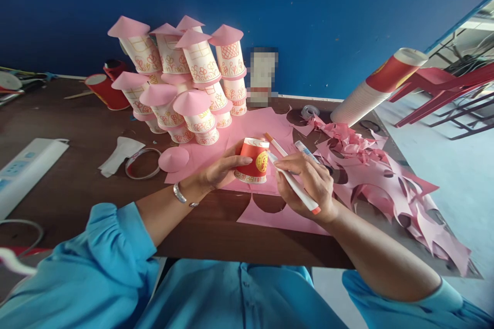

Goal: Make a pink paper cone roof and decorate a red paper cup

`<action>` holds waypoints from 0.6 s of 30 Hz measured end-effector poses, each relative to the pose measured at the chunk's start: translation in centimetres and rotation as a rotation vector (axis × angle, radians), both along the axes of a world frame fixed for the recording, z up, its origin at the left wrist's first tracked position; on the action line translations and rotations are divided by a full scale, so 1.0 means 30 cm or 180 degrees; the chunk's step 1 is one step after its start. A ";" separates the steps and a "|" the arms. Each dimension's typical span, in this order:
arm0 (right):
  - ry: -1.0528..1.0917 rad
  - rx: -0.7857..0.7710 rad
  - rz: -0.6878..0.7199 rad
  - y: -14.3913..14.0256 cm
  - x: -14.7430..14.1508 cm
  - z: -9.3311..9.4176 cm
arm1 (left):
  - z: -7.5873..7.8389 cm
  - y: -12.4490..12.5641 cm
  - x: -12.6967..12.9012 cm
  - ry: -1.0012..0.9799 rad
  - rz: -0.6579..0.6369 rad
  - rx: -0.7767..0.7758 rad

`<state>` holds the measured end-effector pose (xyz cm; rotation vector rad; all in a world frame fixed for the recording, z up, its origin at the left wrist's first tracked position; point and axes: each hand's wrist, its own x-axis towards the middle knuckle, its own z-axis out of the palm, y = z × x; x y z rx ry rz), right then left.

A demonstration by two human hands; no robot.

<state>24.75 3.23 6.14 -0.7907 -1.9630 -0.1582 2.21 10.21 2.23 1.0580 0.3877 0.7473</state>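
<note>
While our left hand is clamped around a red paper cup held upside down near the desk's front edge, over pink paper sheets, our right hand is closed on a white marker, tip touching the cup's side. We see pink-roofed decorated cups stacked toward the back edge, pink scraps along the right edge, and a sleeve of cups at the back right corner.

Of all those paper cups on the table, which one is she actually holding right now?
The red paper cup, upside down in her left hand. The decorated cups behind wear pink cone roofs; this one has none.
</note>
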 end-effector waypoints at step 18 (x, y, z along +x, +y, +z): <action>-0.0050 -0.0110 -0.0006 0.005 0.001 -0.009 | -0.039 0.010 -0.017 -0.0043 -0.0023 -0.0147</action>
